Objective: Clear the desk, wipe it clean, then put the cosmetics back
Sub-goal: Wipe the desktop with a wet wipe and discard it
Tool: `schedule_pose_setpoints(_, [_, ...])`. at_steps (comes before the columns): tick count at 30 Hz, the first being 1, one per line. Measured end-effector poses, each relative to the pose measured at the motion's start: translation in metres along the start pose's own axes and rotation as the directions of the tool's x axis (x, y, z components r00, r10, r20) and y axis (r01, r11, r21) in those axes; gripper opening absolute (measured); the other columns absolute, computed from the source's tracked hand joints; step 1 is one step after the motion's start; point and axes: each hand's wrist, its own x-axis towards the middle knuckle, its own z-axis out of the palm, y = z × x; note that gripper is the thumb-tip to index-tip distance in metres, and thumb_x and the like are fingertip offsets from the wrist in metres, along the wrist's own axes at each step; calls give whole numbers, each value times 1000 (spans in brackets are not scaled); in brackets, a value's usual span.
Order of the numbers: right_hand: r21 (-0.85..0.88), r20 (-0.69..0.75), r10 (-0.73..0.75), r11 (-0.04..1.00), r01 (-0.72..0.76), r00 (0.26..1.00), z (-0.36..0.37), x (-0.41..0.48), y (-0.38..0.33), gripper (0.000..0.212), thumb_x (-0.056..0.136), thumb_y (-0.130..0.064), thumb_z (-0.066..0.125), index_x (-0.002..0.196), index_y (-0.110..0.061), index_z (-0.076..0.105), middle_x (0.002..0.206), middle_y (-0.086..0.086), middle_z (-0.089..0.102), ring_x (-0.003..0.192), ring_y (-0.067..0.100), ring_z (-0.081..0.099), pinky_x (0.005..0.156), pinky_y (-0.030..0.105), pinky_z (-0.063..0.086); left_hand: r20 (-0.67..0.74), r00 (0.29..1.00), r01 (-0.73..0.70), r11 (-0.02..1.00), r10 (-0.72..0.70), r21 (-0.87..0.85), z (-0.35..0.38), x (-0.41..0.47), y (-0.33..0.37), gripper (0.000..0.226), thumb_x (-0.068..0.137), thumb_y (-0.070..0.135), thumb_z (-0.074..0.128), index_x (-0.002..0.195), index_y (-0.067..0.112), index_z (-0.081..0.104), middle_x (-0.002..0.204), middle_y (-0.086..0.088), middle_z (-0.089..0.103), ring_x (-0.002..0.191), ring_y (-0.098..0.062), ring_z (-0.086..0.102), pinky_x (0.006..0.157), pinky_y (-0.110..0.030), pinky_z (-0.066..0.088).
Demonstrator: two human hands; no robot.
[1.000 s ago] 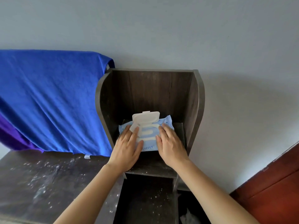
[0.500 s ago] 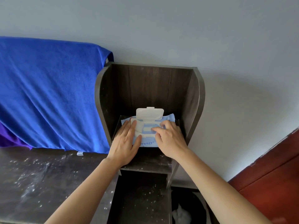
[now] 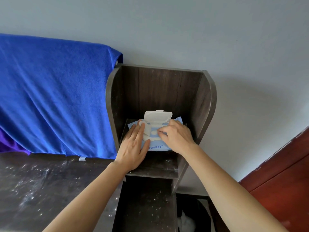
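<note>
A: Wet-wipe pack point(image 3: 156, 147) on cubby shelf point(image 3: 155, 167), lid up. Left hand point(image 3: 133, 148) fingers flat, pinning it?
B: Yes. Right hand point(image 3: 177, 138) fingers pinch the wipe point(image 3: 154, 132) at the slot. Pull slowly, keep the pack pinned.

A pale grey wall point(image 3: 234, 39) is filling the upper view, with soft, even light falling across it. A blue cloth point(image 3: 58, 97) is hanging at left above the dusty dark desk point(image 3: 33, 181), touching a dark wooden shelf unit point(image 3: 160, 91) that is standing against the wall. A red-brown wooden panel point(image 3: 284, 173) is showing at lower right.
</note>
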Motion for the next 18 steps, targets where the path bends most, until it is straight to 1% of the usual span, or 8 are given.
schedule_pose_setpoints(2, [54, -31, 22, 998, -20, 999, 2, 4, 0, 21, 95, -40, 64, 103, -27, 78, 117, 3, 65, 102, 23, 61, 71, 33, 54, 1, 1000, 3, 1000, -3, -6, 0, 0, 0, 68, 102, 41, 42, 158, 13, 13, 164, -6, 16, 149, -24, 21, 119, -31, 15])
schedule_pose_setpoints(5, [75, -66, 51, 996, -46, 997, 8, 10, 0, 17, 87, -43, 72, 94, -28, 79, 112, 3, 69, 96, 21, 64, 64, 25, 45, 13, 1000, 7, 1000, -6, -9, -1, 0, 0, 69, 102, 42, 41, 158, 13, 12, 164, -6, 17, 149, -24, 22, 121, -34, 20])
schedule_pose_setpoints(8, [78, -63, 99, 992, -94, 993, 12, 18, 1, 18, 83, -47, 75, 88, -29, 78, 109, 0, 69, 91, 16, 64, 61, 22, 40, 25, 1000, 10, 1000, -10, -3, -2, 0, 0, 69, 101, 44, 38, 157, 13, 13, 164, -6, 17, 149, -24, 22, 121, -39, 24])
schedule_pose_setpoints(11, [129, -2, 155, 980, -154, 988, 14, 26, 2, 20, 83, -49, 75, 89, -29, 77, 112, -2, 65, 87, 10, 54, 59, 21, 37, 29, 1000, 8, 1000, -8, 3, -3, 0, 0, 68, 101, 43, 38, 157, 12, 13, 164, -6, 18, 148, -23, 23, 120, -40, 26])
schedule_pose_setpoints(13, [144, 39, 160, 976, -164, 986, 13, 31, 3, 19, 86, -47, 73, 89, -29, 75, 114, -2, 61, 88, 9, 50, 59, 22, 39, 34, 999, 8, 1000, -8, 5, -3, 1, 0, 68, 101, 43, 39, 157, 11, 14, 164, -7, 19, 148, -23, 24, 120, -40, 26])
schedule_pose_setpoints(16, [92, 99, 123, 987, -133, 987, 12, 36, 2, 17, 93, -42, 67, 96, -27, 74, 117, 0, 56, 93, 14, 51, 66, 27, 44, 32, 999, 17, 1000, -17, 3, -4, 1, 1, 68, 101, 43, 40, 156, 10, 16, 162, -9, 22, 147, -24, 25, 120, -39, 26])
schedule_pose_setpoints(18, [51, 128, 86, 994, -93, 988, 12, 37, 1, 21, 98, -39, 60, 104, -24, 74, 116, 2, 53, 99, 18, 51, 74, 34, 49, 27, 999, 30, 1000, -31, 3, -4, 1, 1, 68, 101, 44, 40, 156, 11, 17, 162, -9, 24, 147, -24, 25, 120, -37, 24])
